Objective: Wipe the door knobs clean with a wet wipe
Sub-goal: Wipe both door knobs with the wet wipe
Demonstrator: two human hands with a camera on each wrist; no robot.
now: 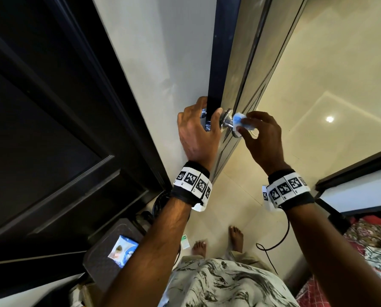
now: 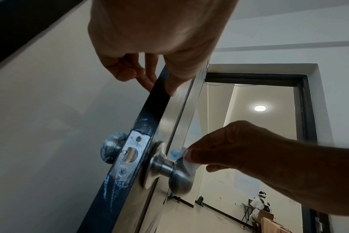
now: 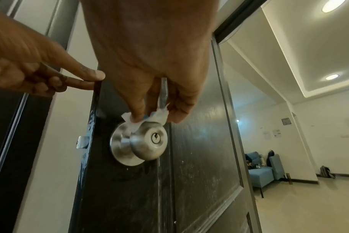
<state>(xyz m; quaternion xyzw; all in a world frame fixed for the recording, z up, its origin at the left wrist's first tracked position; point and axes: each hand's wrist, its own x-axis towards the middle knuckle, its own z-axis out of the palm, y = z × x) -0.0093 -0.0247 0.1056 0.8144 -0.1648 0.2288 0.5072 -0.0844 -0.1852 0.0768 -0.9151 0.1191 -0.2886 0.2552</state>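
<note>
A dark door stands ajar, its edge (image 1: 216, 74) towards me. My left hand (image 1: 198, 129) pinches that edge just above the latch plate (image 2: 131, 152), thumb on the right face and fingers on the left; its fingertips (image 2: 147, 85) show in the left wrist view. A steel keyed knob (image 3: 147, 138) sticks out on the right side. My right hand (image 1: 260, 138) pinches a white wet wipe with a blue stain (image 2: 181, 159) and presses it on top of this knob (image 2: 179, 179). The far-side knob (image 2: 112, 146) is smeared with blue.
A pack of wet wipes (image 1: 123, 251) lies on a dark case at the lower left. A black cable (image 1: 273, 240) trails over the tiled floor near my bare feet (image 1: 236, 235). A bed with patterned cloth (image 1: 373, 240) is at the right. A dark panelled door (image 1: 41, 129) fills the left.
</note>
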